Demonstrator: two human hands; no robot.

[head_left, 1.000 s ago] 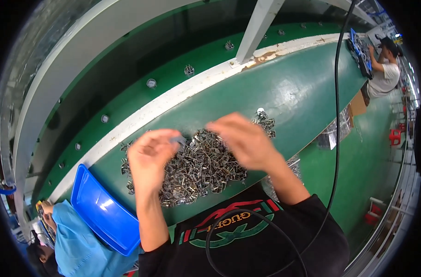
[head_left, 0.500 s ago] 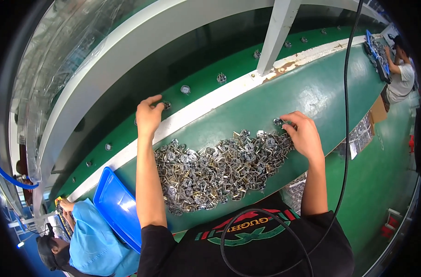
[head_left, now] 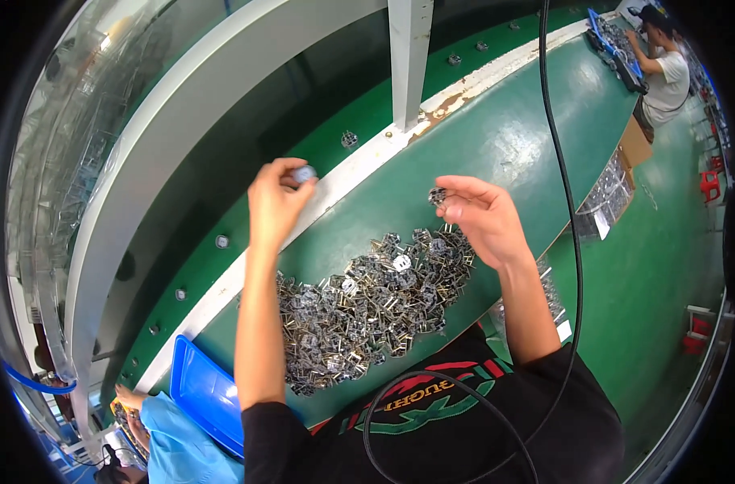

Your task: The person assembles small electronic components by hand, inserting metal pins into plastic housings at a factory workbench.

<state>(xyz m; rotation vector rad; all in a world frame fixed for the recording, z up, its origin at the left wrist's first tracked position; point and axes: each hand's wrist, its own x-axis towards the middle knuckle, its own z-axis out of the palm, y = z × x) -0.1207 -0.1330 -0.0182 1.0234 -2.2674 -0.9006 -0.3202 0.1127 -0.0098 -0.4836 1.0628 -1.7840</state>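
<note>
My left hand (head_left: 277,203) is over the green belt by the white rail, with a small round pale-grey part (head_left: 304,174) between thumb and fingertips. The part is blurred by motion. My right hand (head_left: 482,216) is raised above the green tabletop, pinching a small dark part with metal pins (head_left: 437,196) between thumb and fingers. Between my forearms lies a heap of similar small parts with brassy prongs (head_left: 367,310).
Single parts stand spaced along the green belt (head_left: 349,139) behind the white rail (head_left: 351,177). A grey post (head_left: 410,64) rises from the rail. A blue tray (head_left: 202,387) lies at the left. A black cable (head_left: 558,145) hangs at the right. Co-workers sit at both ends.
My view has shifted. My left hand has gone from beside a part on the belt to having a pale round one at its fingertips. My right hand has lifted its part and turned palm inward.
</note>
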